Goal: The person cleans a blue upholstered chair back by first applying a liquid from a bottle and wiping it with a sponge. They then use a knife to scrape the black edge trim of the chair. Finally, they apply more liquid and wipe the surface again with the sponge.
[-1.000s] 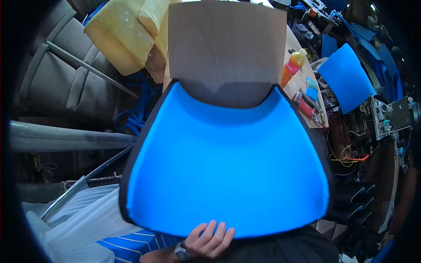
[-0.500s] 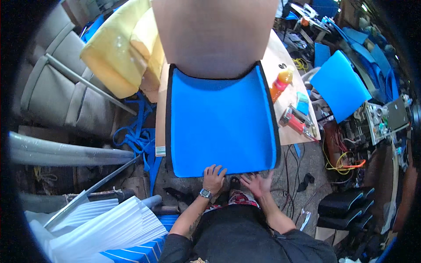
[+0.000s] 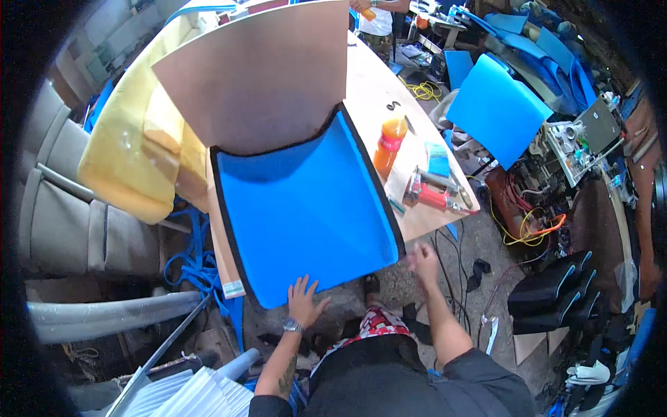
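Leftmost, well away from your hands: grey upholstered seat cushions (image 3: 62,208), ribbed and padded, with grey tubes (image 3: 104,316) lying below them, round and smooth. Next, up and left of your left hand: a yellow foam block (image 3: 135,160), thick, soft-edged and rough on its face. A tangle of blue strap (image 3: 198,260) hangs beside the bench edge, just left of your left hand.

Your left hand (image 3: 304,302) is open, fingers spread, fingertips touching the near edge of the blue sheet (image 3: 306,208). That sheet is a smooth, matt, flexible panel with a black border and rounded corners; it lies on the wooden bench (image 3: 379,97) and overhangs its near edge toward you. A brown board (image 3: 267,76), flat, stiff and dull, with a curved cut in its lower edge, covers the far end of the blue sheet.

Your right hand (image 3: 422,258) is loosely curled and grips nothing; it hangs off the bench, just right of the sheet's near right corner. Beyond it on the bench stand an orange bottle (image 3: 389,146) and a red and grey hand tool (image 3: 434,194), both close to the sheet's right border. Bare concrete floor (image 3: 479,236) shows between your hands and to the right. Farther right: a second blue panel (image 3: 497,111), orange cable (image 3: 535,229), and stacked black seat shells (image 3: 552,295).
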{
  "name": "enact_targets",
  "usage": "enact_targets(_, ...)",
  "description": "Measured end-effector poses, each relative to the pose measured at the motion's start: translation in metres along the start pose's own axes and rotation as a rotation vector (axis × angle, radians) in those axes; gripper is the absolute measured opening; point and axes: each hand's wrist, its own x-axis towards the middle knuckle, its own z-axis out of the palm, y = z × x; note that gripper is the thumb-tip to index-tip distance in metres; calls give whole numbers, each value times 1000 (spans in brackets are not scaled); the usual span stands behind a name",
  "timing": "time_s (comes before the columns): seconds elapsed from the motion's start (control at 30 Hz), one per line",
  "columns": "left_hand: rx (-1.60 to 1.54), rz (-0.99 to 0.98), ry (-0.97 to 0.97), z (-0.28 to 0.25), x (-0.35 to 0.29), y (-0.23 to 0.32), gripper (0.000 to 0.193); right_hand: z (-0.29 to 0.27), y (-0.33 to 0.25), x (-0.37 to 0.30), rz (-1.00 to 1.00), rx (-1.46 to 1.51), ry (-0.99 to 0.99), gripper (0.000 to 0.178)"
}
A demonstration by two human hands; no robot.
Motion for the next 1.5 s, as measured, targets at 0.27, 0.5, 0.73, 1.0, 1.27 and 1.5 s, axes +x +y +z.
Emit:
enact_targets(0.27, -41, -465, 77, -1, 45, 33, 43, 39, -137, 250, -716, -426, 139, 117)
enact_targets(0.5, -463, -563, 207, -26, 126, 111, 46, 75, -145, 300, -549, -287, -39, 88)
enact_targets(0.73, -1106, -405, 112, -47, 238, 195, 63, 11, -172, 249, -719, -60, -155, 71)
enact_targets(1.0, -1355, 56, -521, -17, 329, 272, 88, -65, -215, 171, -559, 17, -348, 88)
enact_targets(1.27, -1219, -65, -134, 58, 403, 256, 78, -84, -167, 298, -393, 49, -77, 68)
enact_targets(1.5, -1157, -442, 530, 211, 484, 122, 64, -78, -94, 381, -49, -815, 308, 62)
